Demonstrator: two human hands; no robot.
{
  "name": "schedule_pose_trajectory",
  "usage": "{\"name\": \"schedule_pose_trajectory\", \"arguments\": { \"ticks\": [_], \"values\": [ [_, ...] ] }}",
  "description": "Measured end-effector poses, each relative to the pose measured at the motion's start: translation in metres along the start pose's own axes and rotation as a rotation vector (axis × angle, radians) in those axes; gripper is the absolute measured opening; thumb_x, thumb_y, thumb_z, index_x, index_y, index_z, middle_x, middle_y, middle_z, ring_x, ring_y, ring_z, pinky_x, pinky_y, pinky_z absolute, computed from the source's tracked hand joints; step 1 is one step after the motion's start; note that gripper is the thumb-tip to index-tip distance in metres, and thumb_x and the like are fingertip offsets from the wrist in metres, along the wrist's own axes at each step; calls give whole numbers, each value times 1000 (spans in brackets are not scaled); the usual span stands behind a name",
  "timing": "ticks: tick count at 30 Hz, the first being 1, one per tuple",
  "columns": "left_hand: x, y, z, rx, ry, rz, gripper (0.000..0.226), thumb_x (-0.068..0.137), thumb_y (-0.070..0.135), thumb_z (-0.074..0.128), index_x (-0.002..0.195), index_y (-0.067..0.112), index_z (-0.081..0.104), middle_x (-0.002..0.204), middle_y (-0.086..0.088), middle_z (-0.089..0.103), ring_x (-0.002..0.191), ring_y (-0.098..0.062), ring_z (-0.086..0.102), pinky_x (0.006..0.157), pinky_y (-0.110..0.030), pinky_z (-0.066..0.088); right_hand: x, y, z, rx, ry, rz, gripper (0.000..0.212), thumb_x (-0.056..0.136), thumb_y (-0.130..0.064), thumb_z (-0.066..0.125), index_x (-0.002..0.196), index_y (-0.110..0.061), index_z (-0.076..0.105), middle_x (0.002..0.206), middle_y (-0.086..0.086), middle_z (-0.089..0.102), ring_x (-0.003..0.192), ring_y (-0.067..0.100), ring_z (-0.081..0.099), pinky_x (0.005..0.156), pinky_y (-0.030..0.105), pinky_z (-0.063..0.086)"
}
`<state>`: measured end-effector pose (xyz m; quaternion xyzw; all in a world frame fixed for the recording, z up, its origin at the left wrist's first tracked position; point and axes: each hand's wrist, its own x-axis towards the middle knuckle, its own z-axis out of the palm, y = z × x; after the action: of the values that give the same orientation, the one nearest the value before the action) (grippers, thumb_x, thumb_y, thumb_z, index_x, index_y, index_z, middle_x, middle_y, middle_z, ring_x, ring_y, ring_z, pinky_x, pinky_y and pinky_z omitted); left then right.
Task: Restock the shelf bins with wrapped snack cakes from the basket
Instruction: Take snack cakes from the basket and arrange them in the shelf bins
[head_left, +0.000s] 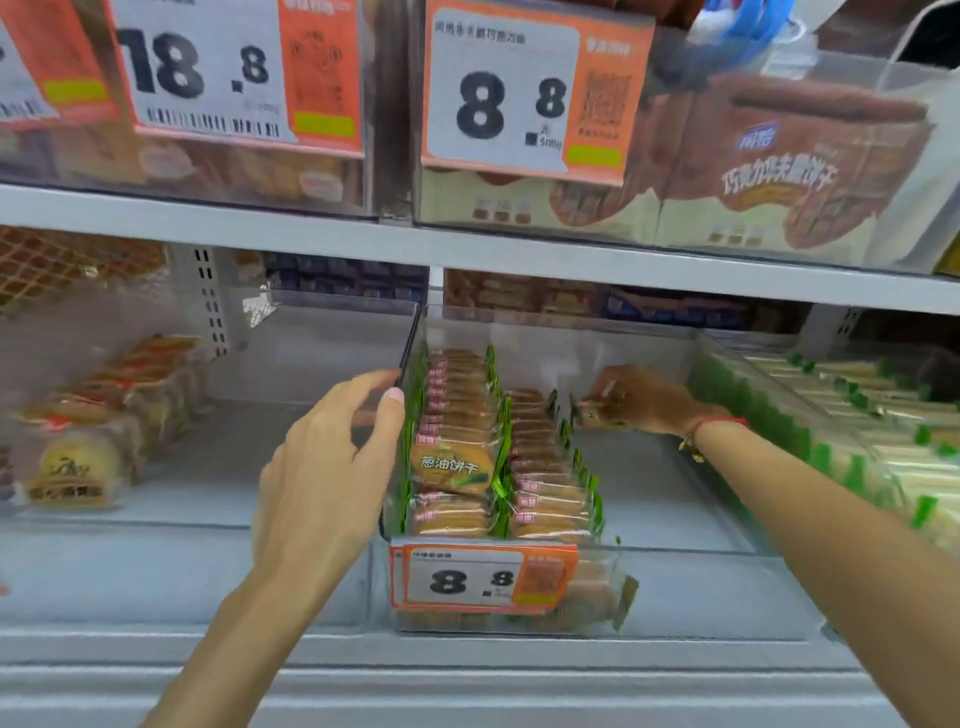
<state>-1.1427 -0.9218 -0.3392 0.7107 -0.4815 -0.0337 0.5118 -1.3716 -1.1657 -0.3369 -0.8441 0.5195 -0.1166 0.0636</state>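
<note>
- Nearest to me, the price tag (485, 579) reading 8.8 hangs on the front wall of the middle bin (675, 587), with a few wrapped cakes lying flat just behind it.
- My left hand (332, 467) is spread wide and holds nothing; its fingertips touch the bin's left wall at the dark top edge, which I judge is steadying it.
- Inside that bin, two rows of snack cakes (457, 467) stand on edge along the left side. The left row runs deeper than the second.
- The right half of the bin floor is bare, so I judge the restock well short of done: roughly two more rows could fit.
- My right hand (639, 400) pinches one wrapped cake (589, 413) at the back end of the second row.
- The left bin (156, 519) holds a short row of round cakes and much free floor; the right bin (727, 374) looks well stocked with green-edged packs.
- The basket is out of view.
- On the shelf above, boxed biscuits (779, 171) fill a clear bin.
</note>
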Motion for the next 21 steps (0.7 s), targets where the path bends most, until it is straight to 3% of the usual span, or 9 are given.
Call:
{"name": "schedule_pose_trajectory", "arguments": {
  "ticks": [6,11,14,21],
  "values": [
    [7,-4,-1,-68,-33,-59,15,92,48,46,100,54,57,90,31,62,87,13,53,69,-22,38,11,-4,19,-146,133,-74,21,88,-30,67,108,-25,72,113,4,63,108,26,58,86,35,45],
    [6,-2,-1,-86,-22,-56,13,92,48,48,96,56,58,93,28,65,95,-4,60,79,-32,38,15,-7,23,-181,207,-66,18,90,-34,64,106,-28,66,112,1,68,103,26,62,80,33,49],
    [5,-2,0,-86,-24,-42,15,92,47,48,91,59,56,94,30,64,96,-6,60,80,-33,39,14,-9,25,-168,225,-59,17,90,-34,63,103,-23,67,109,2,66,101,27,61,72,29,41],
    [5,0,-1,-86,-23,-53,15,92,48,46,89,61,54,93,30,63,96,-7,59,79,-32,37,11,-18,27,-203,233,-105,18,94,-27,59,107,-20,69,112,3,66,104,26,61,78,30,45]
  ]
}}
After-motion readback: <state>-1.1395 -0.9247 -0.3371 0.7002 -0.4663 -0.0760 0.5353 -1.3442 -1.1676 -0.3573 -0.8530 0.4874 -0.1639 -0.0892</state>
